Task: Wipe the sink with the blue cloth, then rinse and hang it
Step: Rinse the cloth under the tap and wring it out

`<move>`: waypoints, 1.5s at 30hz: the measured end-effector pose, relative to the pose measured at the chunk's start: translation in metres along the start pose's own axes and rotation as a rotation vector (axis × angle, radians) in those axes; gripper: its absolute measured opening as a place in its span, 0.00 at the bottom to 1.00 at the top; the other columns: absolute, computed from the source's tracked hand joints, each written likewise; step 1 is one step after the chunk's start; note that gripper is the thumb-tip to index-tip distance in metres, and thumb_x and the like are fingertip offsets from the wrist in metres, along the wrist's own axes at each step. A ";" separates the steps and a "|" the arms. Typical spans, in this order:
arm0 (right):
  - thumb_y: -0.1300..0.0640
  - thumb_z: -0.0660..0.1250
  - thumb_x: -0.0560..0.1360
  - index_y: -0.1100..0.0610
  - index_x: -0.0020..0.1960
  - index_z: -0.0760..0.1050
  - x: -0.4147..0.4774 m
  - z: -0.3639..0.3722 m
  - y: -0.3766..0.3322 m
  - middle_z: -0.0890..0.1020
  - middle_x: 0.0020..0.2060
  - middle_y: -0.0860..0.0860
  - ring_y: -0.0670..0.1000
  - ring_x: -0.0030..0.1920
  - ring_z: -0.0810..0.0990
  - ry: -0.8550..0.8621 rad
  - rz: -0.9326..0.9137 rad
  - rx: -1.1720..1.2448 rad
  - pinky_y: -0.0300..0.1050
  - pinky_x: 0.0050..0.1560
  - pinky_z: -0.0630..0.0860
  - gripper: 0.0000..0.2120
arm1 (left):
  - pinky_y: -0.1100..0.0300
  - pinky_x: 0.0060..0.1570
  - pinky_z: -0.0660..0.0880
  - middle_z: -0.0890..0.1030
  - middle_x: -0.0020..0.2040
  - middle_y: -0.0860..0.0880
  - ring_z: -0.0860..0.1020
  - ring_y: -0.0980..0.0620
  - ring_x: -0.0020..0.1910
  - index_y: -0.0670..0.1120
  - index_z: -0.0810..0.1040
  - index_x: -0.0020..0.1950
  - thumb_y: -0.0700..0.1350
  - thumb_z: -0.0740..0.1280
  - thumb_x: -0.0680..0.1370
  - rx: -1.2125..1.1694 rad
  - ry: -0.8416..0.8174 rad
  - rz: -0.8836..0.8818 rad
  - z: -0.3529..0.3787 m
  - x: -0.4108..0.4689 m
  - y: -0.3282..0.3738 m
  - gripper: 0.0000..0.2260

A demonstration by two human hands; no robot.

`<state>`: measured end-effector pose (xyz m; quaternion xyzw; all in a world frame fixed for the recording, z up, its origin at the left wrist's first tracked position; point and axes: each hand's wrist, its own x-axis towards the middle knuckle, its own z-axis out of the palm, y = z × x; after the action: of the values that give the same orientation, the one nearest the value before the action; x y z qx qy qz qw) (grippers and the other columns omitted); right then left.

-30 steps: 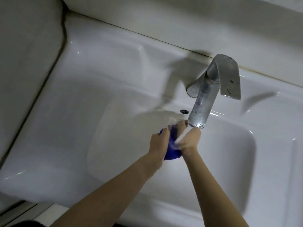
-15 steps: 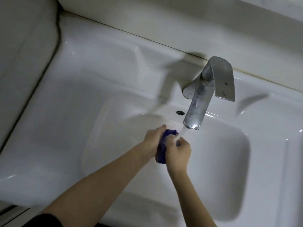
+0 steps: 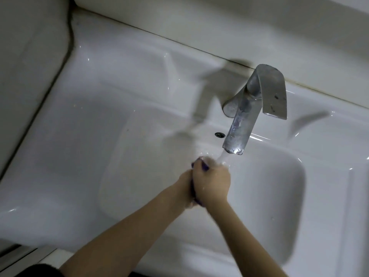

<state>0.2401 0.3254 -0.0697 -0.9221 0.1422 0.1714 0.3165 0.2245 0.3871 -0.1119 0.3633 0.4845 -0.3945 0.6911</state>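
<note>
- My two hands are pressed together over the basin of the white sink point(image 3: 299, 196), just below the spout of the metal faucet point(image 3: 249, 108).
- My right hand point(image 3: 212, 183) lies on top, its fingers curled tight around the blue cloth point(image 3: 203, 166); my left hand point(image 3: 184, 188) closes against it from the other side.
- The cloth is bunched small between my palms. Only slivers of it show: a dark blue tuft at the top by my right fingertips, a thin strip along the seam between the hands, and a bit at the bottom near my wrists.
- Water point(image 3: 223, 156) runs from the spout in a pale stream and lands on the top of my right hand and the upper tuft of cloth, splashing there.
- I think my left fingers are wrapped fully round the cloth, but the right hand covers them and the frame is blurred, so I cannot be sure of their curl.
- The faucet stands at the back edge of the sink, its flat lever arched over and tilted toward the right.
- A small overflow hole point(image 3: 219, 134) sits in the basin's back wall, just left of the spout.
- The sink's left rim meets a grey wall point(image 3: 30, 76) along a dark seam.
</note>
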 end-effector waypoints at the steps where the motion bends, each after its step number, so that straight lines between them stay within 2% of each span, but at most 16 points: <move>1: 0.49 0.60 0.74 0.57 0.33 0.73 0.020 -0.002 0.002 0.76 0.30 0.51 0.54 0.33 0.74 -0.023 0.068 0.026 0.44 0.36 0.70 0.16 | 0.71 0.19 0.64 0.74 0.23 0.49 0.72 0.54 0.20 0.47 0.72 0.38 0.48 0.56 0.81 -0.042 -0.002 -0.035 0.005 -0.009 -0.008 0.14; 5: 0.65 0.61 0.74 0.57 0.29 0.59 0.036 -0.011 0.016 0.65 0.26 0.53 0.52 0.30 0.62 0.029 0.259 0.221 0.46 0.32 0.62 0.17 | 0.62 0.30 0.75 0.81 0.29 0.48 0.78 0.52 0.26 0.42 0.77 0.48 0.53 0.65 0.79 -0.110 0.065 0.068 0.009 -0.008 0.017 0.13; 7: 0.62 0.62 0.76 0.57 0.29 0.61 0.000 -0.012 0.006 0.65 0.23 0.50 0.51 0.26 0.62 -0.005 0.138 0.218 0.44 0.29 0.62 0.18 | 0.60 0.35 0.75 0.81 0.33 0.45 0.78 0.49 0.34 0.40 0.78 0.45 0.48 0.64 0.80 -0.148 0.052 0.075 0.006 -0.001 0.039 0.12; 10: 0.53 0.61 0.76 0.58 0.34 0.72 -0.018 -0.015 -0.017 0.72 0.26 0.51 0.54 0.30 0.70 -0.020 -0.049 0.057 0.45 0.32 0.67 0.14 | 0.64 0.26 0.71 0.72 0.21 0.49 0.74 0.52 0.23 0.41 0.74 0.30 0.36 0.70 0.69 -0.239 -0.028 0.179 0.016 -0.012 0.027 0.09; 14: 0.53 0.61 0.66 0.56 0.33 0.67 0.041 -0.025 -0.014 0.72 0.23 0.49 0.50 0.26 0.71 -0.015 0.066 0.167 0.40 0.30 0.68 0.08 | 0.66 0.22 0.70 0.78 0.27 0.49 0.75 0.54 0.22 0.44 0.75 0.45 0.49 0.62 0.80 -0.162 -0.028 0.085 0.022 -0.016 0.000 0.10; 16: 0.59 0.63 0.68 0.57 0.30 0.62 0.045 -0.028 -0.001 0.68 0.24 0.51 0.51 0.26 0.65 -0.023 0.208 0.156 0.43 0.31 0.65 0.11 | 0.58 0.41 0.81 0.83 0.41 0.47 0.81 0.50 0.37 0.44 0.76 0.49 0.48 0.66 0.79 -0.118 0.062 0.094 0.015 -0.013 0.019 0.07; 18: 0.63 0.62 0.73 0.58 0.31 0.64 0.022 -0.023 0.009 0.68 0.26 0.51 0.51 0.27 0.65 0.010 0.219 0.206 0.45 0.33 0.65 0.14 | 0.50 0.60 0.77 0.83 0.51 0.45 0.81 0.46 0.50 0.43 0.78 0.52 0.47 0.66 0.79 -0.139 0.075 0.134 0.009 -0.013 0.039 0.08; 23: 0.52 0.63 0.77 0.54 0.32 0.69 -0.012 -0.012 0.001 0.75 0.28 0.51 0.54 0.31 0.75 0.002 -0.068 0.084 0.47 0.34 0.72 0.16 | 0.60 0.35 0.73 0.75 0.33 0.46 0.74 0.48 0.34 0.42 0.72 0.40 0.47 0.58 0.82 -0.093 0.054 0.244 0.006 -0.002 0.014 0.13; 26: 0.60 0.64 0.76 0.56 0.29 0.70 0.024 -0.019 0.024 0.74 0.25 0.51 0.52 0.29 0.71 -0.023 0.065 0.153 0.44 0.32 0.68 0.16 | 0.56 0.48 0.76 0.79 0.42 0.46 0.78 0.45 0.45 0.44 0.77 0.45 0.52 0.61 0.80 0.127 0.241 0.265 0.017 -0.012 -0.007 0.13; 29: 0.61 0.61 0.76 0.65 0.34 0.72 0.008 -0.016 0.054 0.74 0.27 0.58 0.53 0.31 0.71 0.010 0.252 0.258 0.43 0.31 0.67 0.13 | 0.55 0.53 0.75 0.81 0.52 0.44 0.79 0.45 0.50 0.44 0.78 0.53 0.50 0.62 0.80 0.259 0.225 0.198 0.014 -0.007 -0.013 0.11; 32: 0.60 0.62 0.77 0.56 0.31 0.68 -0.045 -0.008 0.053 0.71 0.25 0.48 0.48 0.28 0.68 -0.043 0.207 0.261 0.40 0.29 0.64 0.15 | 0.61 0.40 0.76 0.83 0.40 0.46 0.79 0.50 0.39 0.41 0.81 0.49 0.45 0.65 0.78 0.213 0.180 0.163 0.003 -0.001 -0.014 0.09; 34: 0.57 0.63 0.76 0.50 0.30 0.66 -0.055 -0.001 0.038 0.71 0.25 0.46 0.46 0.28 0.68 -0.059 -0.022 0.145 0.39 0.29 0.63 0.16 | 0.66 0.32 0.75 0.79 0.33 0.51 0.76 0.54 0.33 0.44 0.78 0.43 0.44 0.63 0.81 0.097 0.144 0.202 -0.003 0.001 -0.013 0.09; 36: 0.51 0.62 0.76 0.48 0.32 0.71 -0.028 0.004 0.024 0.75 0.29 0.48 0.49 0.30 0.73 -0.032 -0.130 -0.025 0.40 0.30 0.61 0.13 | 0.67 0.35 0.77 0.78 0.40 0.51 0.76 0.55 0.38 0.47 0.76 0.45 0.46 0.59 0.83 0.037 0.165 0.267 -0.001 -0.002 -0.010 0.10; 39: 0.57 0.63 0.73 0.59 0.32 0.71 0.038 0.003 0.026 0.74 0.28 0.52 0.52 0.28 0.71 -0.045 0.065 0.038 0.41 0.32 0.64 0.12 | 0.57 0.43 0.77 0.80 0.47 0.47 0.78 0.49 0.43 0.45 0.77 0.50 0.52 0.63 0.80 -0.020 0.246 0.262 0.010 -0.006 -0.002 0.10; 42: 0.59 0.60 0.72 0.62 0.31 0.66 0.045 -0.003 0.024 0.68 0.26 0.54 0.51 0.29 0.65 0.019 0.143 0.183 0.44 0.31 0.63 0.13 | 0.57 0.45 0.73 0.80 0.42 0.49 0.78 0.48 0.42 0.45 0.77 0.45 0.50 0.63 0.78 0.058 0.288 0.335 0.014 -0.011 0.019 0.09; 45: 0.49 0.59 0.73 0.55 0.30 0.64 -0.018 -0.001 0.002 0.70 0.24 0.50 0.54 0.28 0.70 -0.025 -0.078 0.173 0.46 0.30 0.67 0.16 | 0.60 0.37 0.72 0.78 0.29 0.49 0.76 0.48 0.34 0.42 0.76 0.36 0.46 0.65 0.77 -0.055 0.166 0.290 0.005 -0.011 0.039 0.12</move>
<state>0.2233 0.3264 -0.0622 -0.8939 0.1168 0.1574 0.4033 0.2586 0.4012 -0.0954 0.4417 0.4931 -0.2456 0.7082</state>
